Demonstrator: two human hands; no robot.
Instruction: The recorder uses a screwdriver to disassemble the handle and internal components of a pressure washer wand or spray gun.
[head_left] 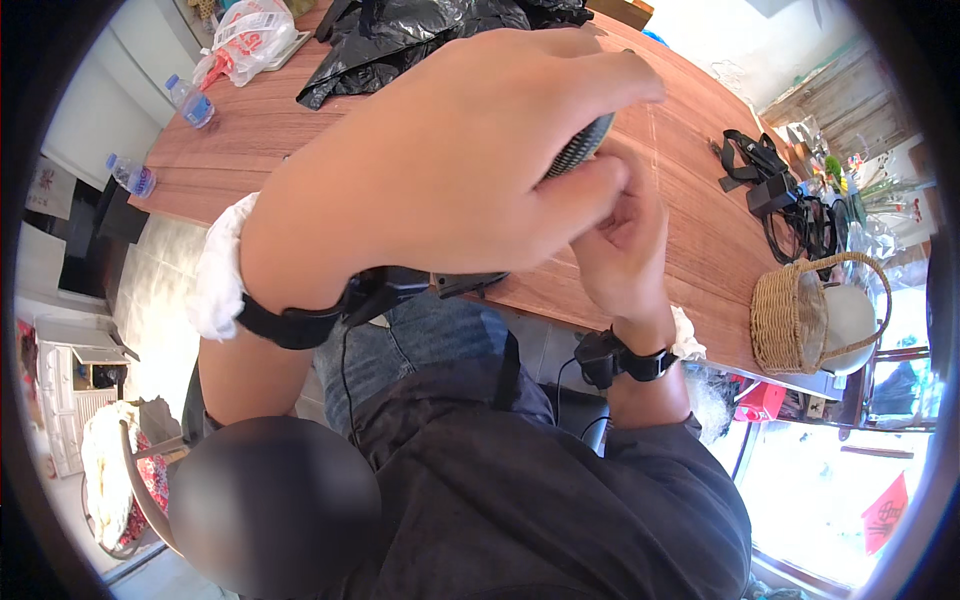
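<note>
Raised close above the table, my left hand (450, 150) is wrapped round a small dark object with a ridged, finely textured surface (578, 150). Most of this object is hidden behind the fingers, so its kind cannot be told. My right hand (630, 235) is just right of it, fingers curled in and meeting the left fingertips below the object. Whatever the right fingers pinch, if anything, is hidden. Both wrists carry black straps with small dark devices and white cuffs.
Beneath is the brown wooden table (700, 230). Black plastic bags (390, 50) and a white bag (250, 40) lie at its far side. Water bottles (190, 100) stand at the left. To the right are black straps and cables (765, 175) and a wicker basket (775, 320).
</note>
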